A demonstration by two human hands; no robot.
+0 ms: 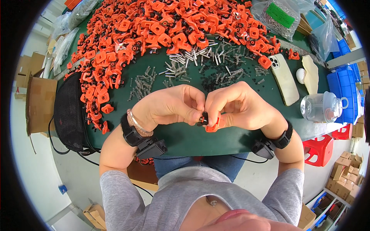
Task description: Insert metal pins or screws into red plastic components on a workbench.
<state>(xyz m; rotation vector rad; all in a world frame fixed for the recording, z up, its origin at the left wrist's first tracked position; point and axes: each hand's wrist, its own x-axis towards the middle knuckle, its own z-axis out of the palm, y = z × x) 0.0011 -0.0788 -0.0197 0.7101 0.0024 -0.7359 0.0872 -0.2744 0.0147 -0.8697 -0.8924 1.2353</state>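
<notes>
Over the near part of the green table, my two hands meet at one small orange plastic piece [213,127] with a black knob-like part [203,118] at its left end. My right hand [241,107] is closed around the orange body, thumb and fingers pinching it. The fingertips of my left hand [173,106] pinch at the black part. Just beyond my hands lie loose springs [142,83], shiny metal pins [189,57] and tiny black rings [216,77]. A large heap of similar orange pieces with black parts [158,29] covers the far side and runs down the left.
To the right are a pale phone [284,79], a clear lidded jug [322,108] and blue bins [343,90]. A bag of metal pins [278,19] sits at the far right. A black mesh bag [69,113] stands at the left edge, beside a cardboard box [40,100].
</notes>
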